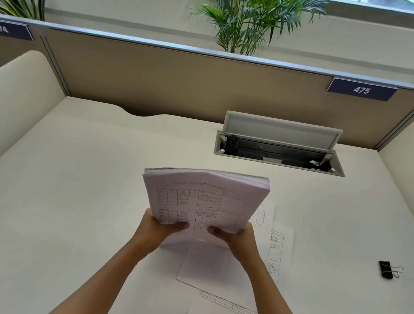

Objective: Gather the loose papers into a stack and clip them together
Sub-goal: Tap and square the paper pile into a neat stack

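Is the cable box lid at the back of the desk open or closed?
Open. The lid stands raised behind the cable box, and the dark inside with sockets shows below it.

Paper stack [202,200] in both hands' grip

You are holding the paper stack [201,199] tilted above the desk; loose sheets [229,292] are lying beneath it, and the black binder clip [387,269] is lying well apart, rightward.
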The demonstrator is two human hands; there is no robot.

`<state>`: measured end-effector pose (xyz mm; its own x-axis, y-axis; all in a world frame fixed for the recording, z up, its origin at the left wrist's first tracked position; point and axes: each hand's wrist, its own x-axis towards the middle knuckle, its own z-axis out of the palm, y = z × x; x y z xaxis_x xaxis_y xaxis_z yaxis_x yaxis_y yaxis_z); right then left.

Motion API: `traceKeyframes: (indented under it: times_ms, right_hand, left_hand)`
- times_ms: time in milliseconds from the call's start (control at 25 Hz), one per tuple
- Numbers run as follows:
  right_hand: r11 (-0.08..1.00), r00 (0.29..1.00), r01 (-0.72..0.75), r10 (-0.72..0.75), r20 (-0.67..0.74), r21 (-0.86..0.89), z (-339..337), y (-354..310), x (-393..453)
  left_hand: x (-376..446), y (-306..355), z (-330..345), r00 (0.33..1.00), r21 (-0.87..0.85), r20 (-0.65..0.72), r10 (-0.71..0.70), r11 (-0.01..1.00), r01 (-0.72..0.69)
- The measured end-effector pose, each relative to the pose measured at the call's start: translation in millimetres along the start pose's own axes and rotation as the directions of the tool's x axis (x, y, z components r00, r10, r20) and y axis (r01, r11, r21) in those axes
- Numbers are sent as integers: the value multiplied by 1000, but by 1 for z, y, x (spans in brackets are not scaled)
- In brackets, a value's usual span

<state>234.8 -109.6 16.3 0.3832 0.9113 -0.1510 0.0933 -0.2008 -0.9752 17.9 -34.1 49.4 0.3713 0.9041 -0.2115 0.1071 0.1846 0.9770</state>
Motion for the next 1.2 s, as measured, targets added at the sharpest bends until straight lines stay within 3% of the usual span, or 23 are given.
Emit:
traceKeyframes:
  times_ms: [520,720,840,960,1080,1200]
  right_hand:
    - [995,995,-84,86,51,-46,-4,-5,-7]
    - [986,992,-110,117,52,-126,-4,-16,-10]
    - [977,985,-157,145,-92,-141,-5,-12,-19]
    - [846,901,-343,173,-398,-409,-9,9,-32]
    - [699,899,-427,259,-353,-574,-10,31,-44]
    - [622,926,-379,250,-284,-686,-13,52,-40]
  left_hand:
    - [2,2,-1,1000,57,-9,5,998,-4]
    - [16,7,-3,998,120,-35,-61,991,64]
    - [15,-1,-4,993,22,-56,-105,994,106]
    - [13,-13,-10,979,-81,-144,-145,988,135]
    - [14,-21,-17,971,-144,-164,-174,978,151]
    - [13,-25,-22,970,-164,-146,-195,972,171]
